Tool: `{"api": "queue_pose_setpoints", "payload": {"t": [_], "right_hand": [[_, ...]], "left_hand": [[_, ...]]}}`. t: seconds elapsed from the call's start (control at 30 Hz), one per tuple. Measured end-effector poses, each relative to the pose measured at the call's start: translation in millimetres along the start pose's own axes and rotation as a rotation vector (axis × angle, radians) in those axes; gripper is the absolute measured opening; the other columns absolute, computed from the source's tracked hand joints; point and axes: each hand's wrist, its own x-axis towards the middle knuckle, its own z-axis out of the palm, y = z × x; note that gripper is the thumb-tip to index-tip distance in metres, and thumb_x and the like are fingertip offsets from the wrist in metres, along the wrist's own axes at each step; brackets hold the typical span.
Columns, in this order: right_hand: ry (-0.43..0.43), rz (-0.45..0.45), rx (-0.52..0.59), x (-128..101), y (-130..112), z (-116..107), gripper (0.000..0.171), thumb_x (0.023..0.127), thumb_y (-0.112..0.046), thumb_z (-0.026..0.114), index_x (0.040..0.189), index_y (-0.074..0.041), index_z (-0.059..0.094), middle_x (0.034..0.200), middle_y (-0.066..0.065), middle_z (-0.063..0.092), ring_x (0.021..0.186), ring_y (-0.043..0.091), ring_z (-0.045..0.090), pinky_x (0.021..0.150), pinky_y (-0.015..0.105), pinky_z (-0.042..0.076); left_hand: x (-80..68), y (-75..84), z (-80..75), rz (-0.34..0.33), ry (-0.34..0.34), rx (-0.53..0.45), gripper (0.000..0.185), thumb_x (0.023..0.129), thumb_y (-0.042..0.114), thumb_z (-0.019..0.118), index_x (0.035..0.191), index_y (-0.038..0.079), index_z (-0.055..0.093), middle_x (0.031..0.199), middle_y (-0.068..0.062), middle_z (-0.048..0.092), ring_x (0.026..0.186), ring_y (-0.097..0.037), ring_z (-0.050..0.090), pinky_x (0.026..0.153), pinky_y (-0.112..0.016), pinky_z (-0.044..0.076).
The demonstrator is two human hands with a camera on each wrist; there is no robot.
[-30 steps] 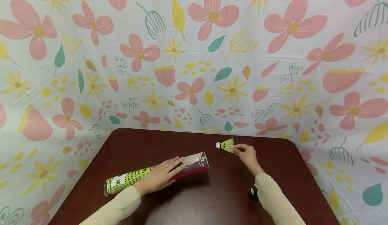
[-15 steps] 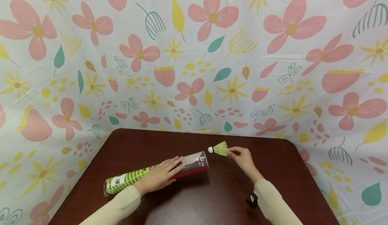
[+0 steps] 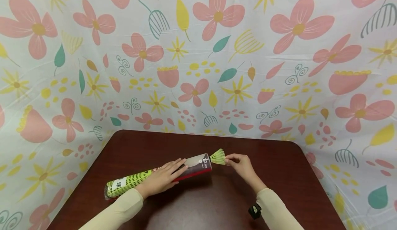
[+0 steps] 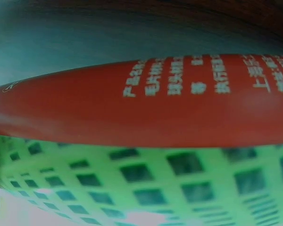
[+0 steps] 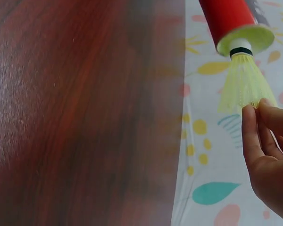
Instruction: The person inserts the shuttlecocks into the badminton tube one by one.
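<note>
A long shuttlecock tube (image 3: 196, 164), grey and red at one end and yellow-green at the other, lies slantwise with its open end to the right. Across its middle my left hand (image 3: 162, 178) holds it, fingers laid over the top. Printed red and green sides of the tube (image 4: 179, 108) fill the left wrist view. Thumb and fingertips of my right hand (image 3: 243, 168) pinch a yellow shuttlecock (image 3: 218, 157) by its feather edge. In the right wrist view, the white cork of the shuttlecock (image 5: 245, 77) points into the tube's mouth, with the dark band at the rim.
Under both hands is a dark reddish-brown table (image 3: 198, 206) with rounded far corners. A flower-printed cloth (image 3: 198, 68) hangs behind it and along both sides. A black device (image 3: 255, 211) sits at the right wrist.
My right hand has brought the shuttlecock left and down, from apart to the tube's open end, where its cork now overlaps the mouth. The left hand and tube have barely shifted.
</note>
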Motion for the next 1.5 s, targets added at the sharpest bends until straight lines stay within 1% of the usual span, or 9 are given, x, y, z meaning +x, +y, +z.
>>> {"api": "queue_pose_setpoints", "payload": {"t": [0.13, 0.33, 0.53, 0.63, 0.77, 0.87, 1.03, 1.37, 1.5], "right_hand": [[-0.017, -0.008, -0.001, -3, -4, 8, 0.008, 0.084, -0.003, 0.072, 0.091, -0.003, 0.075, 0.082, 0.010, 0.072, 0.073, 0.023, 0.069, 0.066, 0.036, 0.057], [-0.031, -0.057, 0.007, -4, -7, 17, 0.009, 0.083, -0.004, 0.073, 0.091, 0.001, 0.075, 0.083, 0.014, 0.072, 0.071, 0.029, 0.069, 0.061, 0.025, 0.055], [-0.047, -0.090, 0.018, -4, -12, 25, 0.011, 0.082, -0.004, 0.074, 0.092, 0.003, 0.074, 0.084, 0.016, 0.072, 0.070, 0.030, 0.069, 0.059, 0.027, 0.055], [-0.032, -0.078, -0.020, -5, -14, 27, 0.008, 0.082, -0.004, 0.074, 0.090, -0.001, 0.075, 0.082, 0.012, 0.072, 0.068, 0.025, 0.068, 0.059, 0.030, 0.055], [0.007, -0.087, -0.097, -7, -16, 30, 0.007, 0.080, -0.004, 0.076, 0.086, -0.007, 0.077, 0.081, 0.006, 0.072, 0.066, 0.015, 0.067, 0.058, 0.027, 0.054], [0.017, -0.099, -0.133, -8, -16, 32, 0.007, 0.080, -0.003, 0.077, 0.085, -0.008, 0.078, 0.078, 0.004, 0.072, 0.064, 0.017, 0.067, 0.055, 0.023, 0.052], [0.018, -0.099, -0.129, -9, -15, 35, 0.005, 0.080, -0.005, 0.076, 0.084, -0.008, 0.077, 0.074, 0.004, 0.071, 0.062, 0.022, 0.067, 0.053, 0.023, 0.051], [0.021, -0.133, -0.132, -8, -14, 41, 0.005, 0.080, -0.009, 0.078, 0.083, -0.005, 0.076, 0.070, 0.000, 0.070, 0.059, 0.015, 0.065, 0.053, 0.022, 0.051], [0.010, -0.165, -0.125, -9, -13, 45, 0.003, 0.080, -0.006, 0.077, 0.082, -0.004, 0.076, 0.069, 0.001, 0.070, 0.058, 0.013, 0.065, 0.052, 0.022, 0.051]], "left_hand": [[1.2, 1.3, -0.3, -0.003, -0.002, -0.013, 0.084, 0.081, 0.024, 0.079, 0.150, 0.010, 0.034, 0.154, -0.016, 0.031, 0.137, -0.029, 0.037, 0.105, -0.043, 0.039], [3.0, 1.9, 0.0, 0.000, -0.001, -0.029, 0.084, 0.080, 0.023, 0.079, 0.150, 0.009, 0.034, 0.153, -0.017, 0.031, 0.138, -0.030, 0.037, 0.105, -0.043, 0.039], [3.2, 1.5, 0.8, 0.004, -0.004, -0.030, 0.087, 0.079, 0.022, 0.081, 0.150, 0.008, 0.033, 0.154, -0.017, 0.031, 0.138, -0.030, 0.035, 0.106, -0.043, 0.038], [2.6, 1.2, 0.7, 0.002, -0.010, -0.031, 0.088, 0.079, 0.022, 0.081, 0.151, 0.009, 0.032, 0.154, -0.017, 0.030, 0.139, -0.029, 0.035, 0.107, -0.043, 0.038], [2.1, 1.3, 0.1, 0.005, -0.009, -0.037, 0.086, 0.079, 0.022, 0.080, 0.150, 0.009, 0.033, 0.153, -0.017, 0.031, 0.138, -0.029, 0.035, 0.107, -0.043, 0.038], [1.7, 1.3, 0.9, 0.007, -0.005, -0.036, 0.085, 0.080, 0.022, 0.080, 0.150, 0.009, 0.034, 0.153, -0.017, 0.032, 0.138, -0.030, 0.036, 0.106, -0.044, 0.038], [0.6, 0.5, 3.1, 0.000, -0.003, -0.026, 0.085, 0.080, 0.023, 0.080, 0.150, 0.009, 0.033, 0.154, -0.016, 0.031, 0.138, -0.029, 0.035, 0.107, -0.043, 0.037], [2.1, 3.0, -0.4, 0.013, 0.000, -0.027, 0.087, 0.078, 0.021, 0.082, 0.149, 0.007, 0.034, 0.152, -0.018, 0.032, 0.136, -0.032, 0.038, 0.105, -0.044, 0.040], [1.8, 4.9, -0.3, 0.012, -0.004, -0.026, 0.086, 0.079, 0.021, 0.081, 0.150, 0.007, 0.034, 0.152, -0.018, 0.032, 0.135, -0.032, 0.039, 0.104, -0.044, 0.040]]}}
